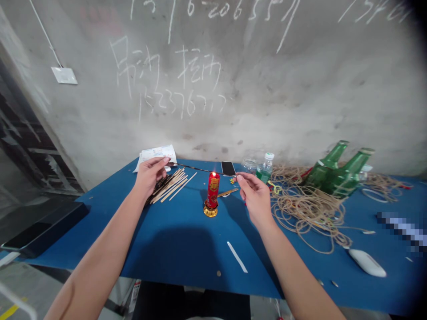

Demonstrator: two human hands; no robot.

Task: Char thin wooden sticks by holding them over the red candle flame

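My left hand [150, 175] and my right hand [255, 198] hold a long, thin dark strip [191, 168] level between them, one end in each hand's fingertips. Its middle passes just over the flame of a red candle [213, 190], which stands in a gold holder [211, 210] on the blue table [187, 244]. A bundle of thin bamboo sticks [170, 186] lies right by my left hand. A black smartphone [228, 168] lies just beyond the strip, near my right fingers.
Behind my left hand lie white papers [156, 154]. To the right are a glass jar [249, 165], a plastic water bottle [265, 168], green glass bottles [336, 171], a tangle of tan twine [307, 211] and a white computer mouse [367, 262]. A chalk-marked concrete wall [213, 80] rises behind the table.
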